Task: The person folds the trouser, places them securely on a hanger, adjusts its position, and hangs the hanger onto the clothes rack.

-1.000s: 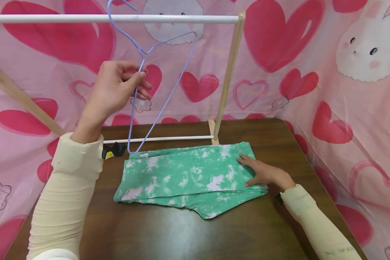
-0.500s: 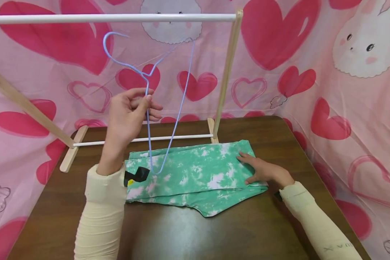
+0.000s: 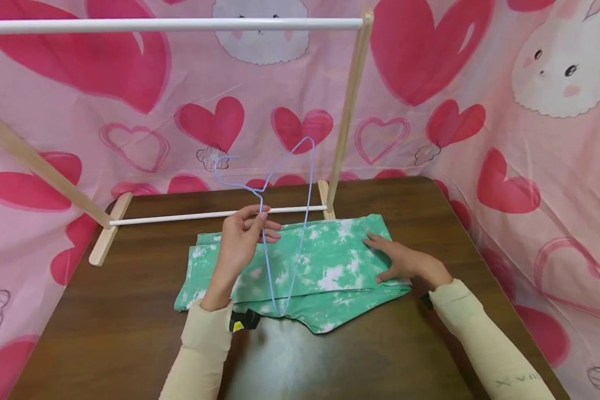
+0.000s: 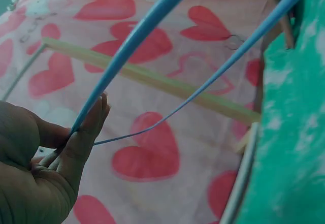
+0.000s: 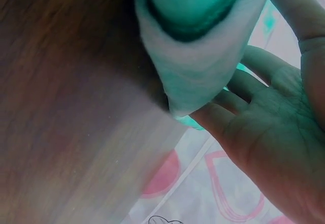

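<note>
My left hand (image 3: 240, 239) pinches one side of a blue wire hanger (image 4: 126, 49) between thumb and fingers. The hanger stands tilted over a folded pair of green and white tie-dye trousers (image 3: 325, 255), its hook pointing up and left. From the head view I cannot tell whether its lower end touches the cloth. On the trousers' right end rests my right hand (image 3: 410, 265), fingers spread and fairly straight. In the right wrist view, the fingers lie along the folded edge of the cloth (image 5: 195, 71), with some fingertips hidden behind it.
Behind the trousers stands a rack with a white top rail (image 3: 180, 25), wooden posts (image 3: 351, 111) and a low white bar (image 3: 180, 218). Everything sits on a dark brown wooden table (image 3: 105, 333). A pink heart-patterned cloth (image 3: 410, 144) surrounds it.
My left hand has brought the hanger down and to the right, from beside the top rail to just over the trousers. My right hand has stayed on the trousers.
</note>
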Action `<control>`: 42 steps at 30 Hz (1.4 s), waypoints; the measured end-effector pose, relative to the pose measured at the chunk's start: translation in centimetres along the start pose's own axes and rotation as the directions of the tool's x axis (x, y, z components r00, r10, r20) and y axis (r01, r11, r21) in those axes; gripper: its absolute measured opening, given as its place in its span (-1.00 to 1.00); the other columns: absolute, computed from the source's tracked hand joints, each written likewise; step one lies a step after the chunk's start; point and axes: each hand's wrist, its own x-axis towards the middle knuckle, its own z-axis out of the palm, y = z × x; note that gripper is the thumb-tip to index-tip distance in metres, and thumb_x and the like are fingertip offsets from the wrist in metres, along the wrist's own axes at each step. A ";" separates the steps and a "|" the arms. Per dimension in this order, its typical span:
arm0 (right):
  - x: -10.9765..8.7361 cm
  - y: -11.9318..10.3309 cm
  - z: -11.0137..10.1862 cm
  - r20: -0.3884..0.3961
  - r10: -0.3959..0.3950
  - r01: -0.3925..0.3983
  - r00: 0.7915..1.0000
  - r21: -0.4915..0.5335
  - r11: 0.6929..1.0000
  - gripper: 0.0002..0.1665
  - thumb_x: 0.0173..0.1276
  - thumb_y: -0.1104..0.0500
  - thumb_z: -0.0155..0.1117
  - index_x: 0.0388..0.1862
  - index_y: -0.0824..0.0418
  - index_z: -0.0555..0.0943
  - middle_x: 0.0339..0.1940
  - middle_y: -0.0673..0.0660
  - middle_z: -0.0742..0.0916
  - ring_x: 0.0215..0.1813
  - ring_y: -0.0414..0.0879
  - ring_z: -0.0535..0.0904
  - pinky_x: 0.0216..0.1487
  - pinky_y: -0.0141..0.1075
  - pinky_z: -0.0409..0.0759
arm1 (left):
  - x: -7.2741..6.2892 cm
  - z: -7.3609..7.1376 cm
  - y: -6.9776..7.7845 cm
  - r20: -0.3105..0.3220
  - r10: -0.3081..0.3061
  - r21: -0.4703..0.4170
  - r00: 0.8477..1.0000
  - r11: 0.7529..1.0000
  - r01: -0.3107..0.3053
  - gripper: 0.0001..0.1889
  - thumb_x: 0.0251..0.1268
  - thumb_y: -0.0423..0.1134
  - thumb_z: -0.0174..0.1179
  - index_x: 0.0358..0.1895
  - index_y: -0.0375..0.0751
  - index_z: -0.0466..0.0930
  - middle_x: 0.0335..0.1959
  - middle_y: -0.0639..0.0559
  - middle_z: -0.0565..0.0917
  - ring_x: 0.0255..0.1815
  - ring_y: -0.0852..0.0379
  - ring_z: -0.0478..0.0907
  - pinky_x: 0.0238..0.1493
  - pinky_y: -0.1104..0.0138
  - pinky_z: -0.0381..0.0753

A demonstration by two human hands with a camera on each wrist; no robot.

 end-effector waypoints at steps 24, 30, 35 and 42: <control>-0.3 0.1 -0.5 0.000 0.011 -0.011 1.000 -0.022 1.000 0.21 0.18 0.08 0.59 0.64 0.32 0.08 0.66 0.43 0.00 0.63 0.46 -0.13 0.48 0.37 0.09 | -4.9 4.4 -7.6 0.113 -0.296 -0.167 0.949 0.936 0.311 -0.61 0.63 -0.46 -0.14 0.39 -0.56 0.23 -0.16 -0.55 0.70 -0.25 -0.16 0.80 -0.17 0.22 0.77; -0.1 0.0 -0.6 -0.004 0.002 -0.002 1.000 -0.023 1.000 0.20 0.19 0.10 0.59 0.63 0.33 0.08 0.66 0.43 0.01 0.63 0.46 -0.13 0.48 0.37 0.08 | -5.4 4.6 -8.1 0.147 -0.310 -0.212 0.939 0.918 0.336 -0.53 0.63 -0.47 -0.19 0.49 -0.48 0.07 -0.14 -0.59 0.68 -0.27 -0.06 0.80 -0.13 0.22 0.76; 0.1 0.1 -0.5 -0.002 -0.004 0.004 1.000 -0.021 1.000 0.20 0.19 0.10 0.59 0.63 0.35 0.08 0.66 0.44 0.00 0.63 0.46 -0.15 0.49 0.38 0.06 | -5.6 4.6 -8.5 0.153 -0.324 -0.207 0.934 0.913 0.351 -0.58 0.57 -0.50 -0.08 0.41 -0.52 0.22 -0.12 -0.58 0.68 -0.25 -0.02 0.79 -0.11 0.23 0.76; 0.1 0.1 -0.1 0.005 0.000 0.000 1.000 -0.020 1.000 0.20 0.20 0.07 0.59 0.64 0.32 0.08 0.66 0.44 -0.01 0.63 0.46 -0.15 0.48 0.40 0.06 | -5.7 4.1 -8.7 0.140 -0.355 -0.163 0.924 0.912 0.376 -0.61 0.59 -0.37 0.04 0.31 -0.56 0.42 -0.11 -0.47 0.72 -0.33 0.12 0.77 -0.23 0.29 0.76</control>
